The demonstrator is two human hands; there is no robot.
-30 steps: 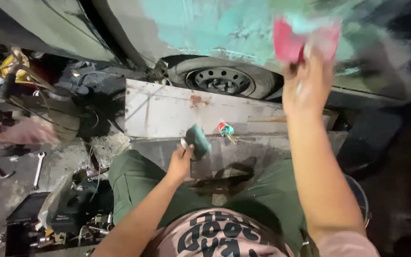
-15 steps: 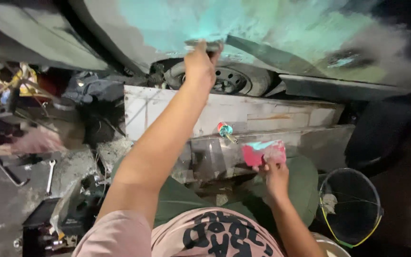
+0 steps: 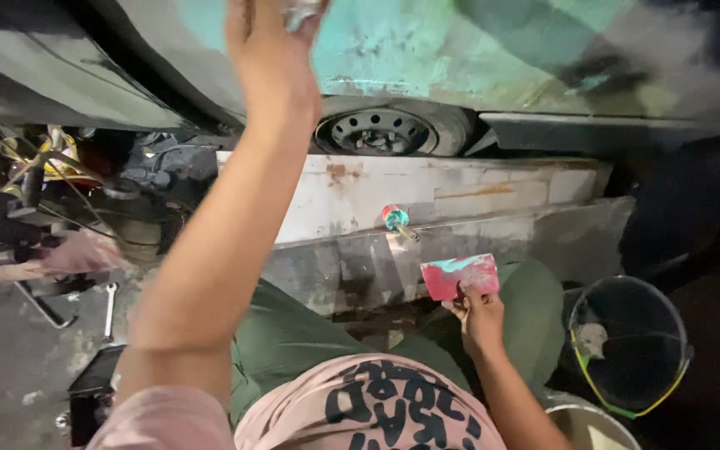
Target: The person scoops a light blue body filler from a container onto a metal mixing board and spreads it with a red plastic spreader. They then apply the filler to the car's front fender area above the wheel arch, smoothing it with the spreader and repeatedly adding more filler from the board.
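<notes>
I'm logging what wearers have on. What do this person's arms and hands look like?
Both forearms are bare, with no gloves, watch or rings visible on the left hand or right hand. A short pink sleeve covers the left upper arm.

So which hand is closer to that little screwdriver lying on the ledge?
Right. The right hand sits just below the screwdriver, holding a red card. The left hand is raised high against the car panel.

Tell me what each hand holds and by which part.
Right hand grips a pink spreader card by its lower edge. Left hand presses something small and pale to the car body; too blurred to identify.
</notes>
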